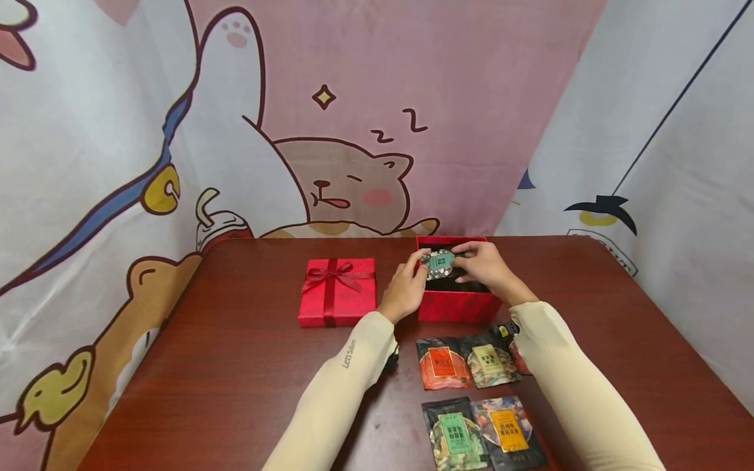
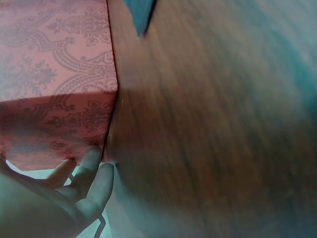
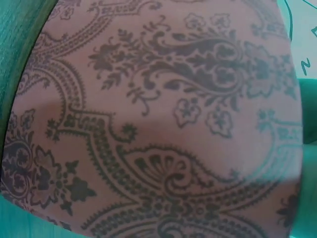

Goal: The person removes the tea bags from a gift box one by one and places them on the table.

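In the head view, a food packet [image 1: 440, 263] with a teal label lies at or just above the opening of a red box [image 1: 459, 306] with a dark inside. My left hand [image 1: 406, 286] pinches the packet's left edge, and my right hand [image 1: 487, 269] pinches its right edge. How deep the packet sits is hard to tell. The left wrist view has my left hand [image 2: 74, 198] with several fingers beside the corner of the patterned box [image 2: 54, 54]. The box's patterned side [image 3: 163, 109] fills most of the right wrist view.
A red lid [image 1: 338, 307] with a ribbon bow sits left of the box. In front lie packets with a red label [image 1: 443, 363], a pale label [image 1: 487, 360], a green label [image 1: 456, 435] and an orange label [image 1: 509, 432]. Another is partly under the right sleeve [image 1: 554, 347].
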The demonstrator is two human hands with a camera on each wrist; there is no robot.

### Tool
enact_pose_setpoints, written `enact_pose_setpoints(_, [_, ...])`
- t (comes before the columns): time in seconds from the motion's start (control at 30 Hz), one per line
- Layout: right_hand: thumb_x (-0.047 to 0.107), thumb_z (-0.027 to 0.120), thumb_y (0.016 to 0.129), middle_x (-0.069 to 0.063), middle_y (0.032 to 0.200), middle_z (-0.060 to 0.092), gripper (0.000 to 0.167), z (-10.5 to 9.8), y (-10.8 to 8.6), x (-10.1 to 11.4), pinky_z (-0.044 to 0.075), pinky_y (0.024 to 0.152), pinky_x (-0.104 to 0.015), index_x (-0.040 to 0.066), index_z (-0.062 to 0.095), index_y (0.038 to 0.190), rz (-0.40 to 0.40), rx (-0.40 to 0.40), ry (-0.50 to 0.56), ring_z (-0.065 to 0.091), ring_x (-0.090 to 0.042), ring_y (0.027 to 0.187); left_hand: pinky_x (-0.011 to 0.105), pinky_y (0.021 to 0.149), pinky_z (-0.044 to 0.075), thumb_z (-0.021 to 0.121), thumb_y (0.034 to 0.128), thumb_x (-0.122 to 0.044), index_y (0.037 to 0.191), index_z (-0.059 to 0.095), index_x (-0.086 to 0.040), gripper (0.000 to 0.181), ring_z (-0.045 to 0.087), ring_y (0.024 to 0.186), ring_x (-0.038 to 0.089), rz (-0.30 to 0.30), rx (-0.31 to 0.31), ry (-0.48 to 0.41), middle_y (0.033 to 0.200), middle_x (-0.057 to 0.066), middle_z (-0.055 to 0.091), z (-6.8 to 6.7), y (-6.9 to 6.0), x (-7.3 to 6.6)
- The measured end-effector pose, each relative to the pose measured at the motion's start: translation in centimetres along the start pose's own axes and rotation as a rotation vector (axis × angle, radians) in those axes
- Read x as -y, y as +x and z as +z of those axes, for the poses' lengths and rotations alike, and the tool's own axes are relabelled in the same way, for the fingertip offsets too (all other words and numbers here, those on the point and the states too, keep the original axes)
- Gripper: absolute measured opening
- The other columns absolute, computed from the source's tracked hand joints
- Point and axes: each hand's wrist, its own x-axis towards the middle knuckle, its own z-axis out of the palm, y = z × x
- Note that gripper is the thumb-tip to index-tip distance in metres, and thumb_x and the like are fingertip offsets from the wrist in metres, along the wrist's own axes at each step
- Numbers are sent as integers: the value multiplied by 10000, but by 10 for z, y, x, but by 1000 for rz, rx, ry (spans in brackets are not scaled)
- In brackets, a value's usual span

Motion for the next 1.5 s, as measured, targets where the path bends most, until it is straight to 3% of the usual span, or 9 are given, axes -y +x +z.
enact_pose_setpoints(0.17, [30, 574, 957, -306, 1207, 587, 384, -5, -4, -3, 573, 747, -420, -119, 520, 1307, 11, 4, 22, 653, -101, 787, 548, 903, 450, 354, 1046, -396, 1456, 423, -432, 418, 539, 1214, 273, 7, 1, 8, 1304, 100, 552, 3, 1, 3])
enact_pose_setpoints(0.5, [47, 579, 956, -290, 1212, 578, 404, -7, -12, 0, 579, 727, -392, -126, 502, 1313, -12, 6, 40, 644, -96, 792, 562, 914, 438, 336, 1038, -411, 1467, 408, -438, 435, 524, 1238, 277, -1, 5, -1, 1332, 86, 535, 0, -1, 0])
enact_pose_setpoints(0.7, [61, 586, 959, -290, 1267, 550, 428, -9, -19, 1, 576, 660, -292, -118, 490, 1335, 7, 8, 79, 645, -91, 773, 551, 879, 440, 330, 1038, -421, 1464, 409, -444, 433, 535, 1213, 280, -2, 5, -5, 1320, 81, 534, -1, -2, 0])
enact_pose_setpoints(1.3, [62, 580, 963, -108, 1066, 606, 429, -17, -34, 2, 571, 648, -276, -111, 484, 1343, 15, 6, 131, 629, -81, 715, 574, 910, 436, 320, 1037, -433, 1458, 393, -482, 430, 537, 1224, 302, -10, 1, -3, 1360, 79, 521, 0, -2, 0])
enact_pose_setpoints(1.5, [76, 579, 966, -115, 1111, 619, 438, -21, -38, 1, 562, 613, -273, -88, 480, 1360, 23, 15, 140, 618, -95, 754, 580, 902, 440, 323, 1036, -428, 1459, 395, -472, 431, 543, 1217, 313, -9, -1, 5, 1358, 86, 522, 0, -3, -1])
